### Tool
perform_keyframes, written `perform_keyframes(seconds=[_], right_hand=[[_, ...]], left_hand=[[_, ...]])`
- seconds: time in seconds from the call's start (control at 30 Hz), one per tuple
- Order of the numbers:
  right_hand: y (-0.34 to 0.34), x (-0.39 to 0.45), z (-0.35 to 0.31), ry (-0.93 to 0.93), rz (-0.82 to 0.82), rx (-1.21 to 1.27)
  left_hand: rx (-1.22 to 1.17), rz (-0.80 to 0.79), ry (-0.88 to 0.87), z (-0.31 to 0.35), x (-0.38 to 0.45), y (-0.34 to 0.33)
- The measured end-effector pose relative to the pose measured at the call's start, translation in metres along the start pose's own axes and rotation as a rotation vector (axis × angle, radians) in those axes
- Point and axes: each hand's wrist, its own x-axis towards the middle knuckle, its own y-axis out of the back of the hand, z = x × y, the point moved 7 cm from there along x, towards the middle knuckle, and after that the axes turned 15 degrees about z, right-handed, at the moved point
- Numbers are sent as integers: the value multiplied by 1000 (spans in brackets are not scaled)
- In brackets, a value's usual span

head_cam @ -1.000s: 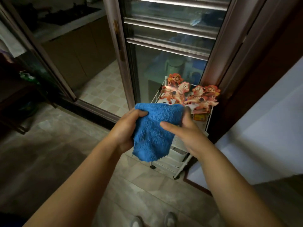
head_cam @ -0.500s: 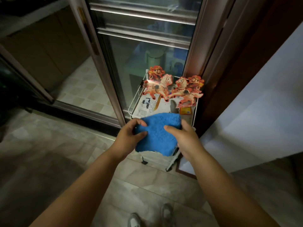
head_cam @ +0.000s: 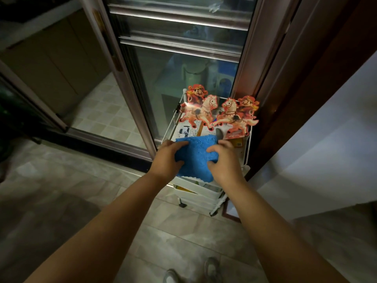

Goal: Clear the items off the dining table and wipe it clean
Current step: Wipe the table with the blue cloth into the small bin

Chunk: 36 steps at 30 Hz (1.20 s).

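as before, blue cloth (head_cam: 196,155) lower

Both the left hand (head_cam: 166,160) and the right hand (head_cam: 225,163) grip a blue cloth (head_cam: 196,155) between them, above a white cart (head_cam: 206,190), with paper horse decorations (head_cam: 218,114) just beyond the fingers.

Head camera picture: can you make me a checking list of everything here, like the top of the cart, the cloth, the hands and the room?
surface: white rolling cart top tier, papers on it; dining table not in view.
job's things: blue cloth, folded, over the cart's front edge.
clutter: two red horse-rider cutouts at the cart's back; printed leaflet.
grippers: left hand and right hand each grip a side of the cloth.
cables: nothing seen.
surroundings: glass sliding door, tiled floor, person's shoes.
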Motion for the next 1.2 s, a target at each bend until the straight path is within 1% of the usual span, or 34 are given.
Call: perform_keyframes(seconds=[0.23,0.3,0.43,0.53,0.63,0.73,0.8,0.93,1.07,1.2], right_hand=[[-12,-5,9,73,-35,-118],[-12,-5,8,117,-9,-163],[-8,-4,6,225,39,-288],[-7,-5,-2,288,27,-355],[-9,-11,-7,313,-1,-316],[-12,-29,-10,433,21,-359],[-20,-40,-3,477,0,-449],[-32,-53,19,500,-67,-609],[-33,-54,24,524,-67,-627],[-33,-54,25,507,-69,-623]], left_hand=[[165,-38,-70,2,8,-6],[229,-12,-97,-1,7,-7],[403,131,-168,3,3,-5],[537,96,-221,13,3,-12],[492,131,-338,29,-3,-15],[483,128,-433,36,-18,-25],[544,86,-426,29,-26,-33],[659,-22,-381,11,-35,-47],[667,-52,-341,1,-38,-51],[685,-88,-330,1,-36,-51]])
